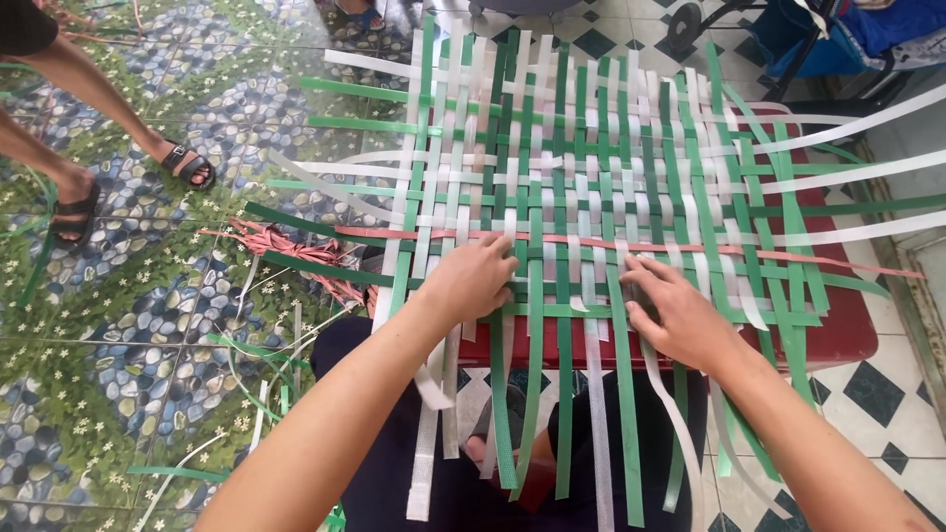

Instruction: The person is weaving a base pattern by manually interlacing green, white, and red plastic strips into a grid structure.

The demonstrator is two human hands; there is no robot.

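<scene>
Right now both of my hands lie on the woven mat (591, 167) of green and white plastic strips, which is spread over a dark red tabletop (847, 335) in front of me. My left hand (473, 279) rests palm down on the near edge of the mat, fingers slightly curled and pressing on the strips, gripping nothing that I can make out. My right hand (680, 317) lies flat just to the right of it, fingers spread and pointing left across the weave, touching the strips without closing on any.

A thin pink strip (611, 243) runs crosswise through the mat just beyond my fingertips, from its left side out past its right edge. Loose ends of the green strips (626, 414) and white strips (424, 463) hang off the near edge of the mat, down over my dark-clothed lap.

Left of the mat, a bundle of reddish strips (286, 246) lies on the pebble-patterned floor (148, 325). Farther left of the mat another person's feet in black sandals (187, 166) stand on that floor. Beyond the mat's far right corner sits something blue (887, 30), on black-and-white tiles.
</scene>
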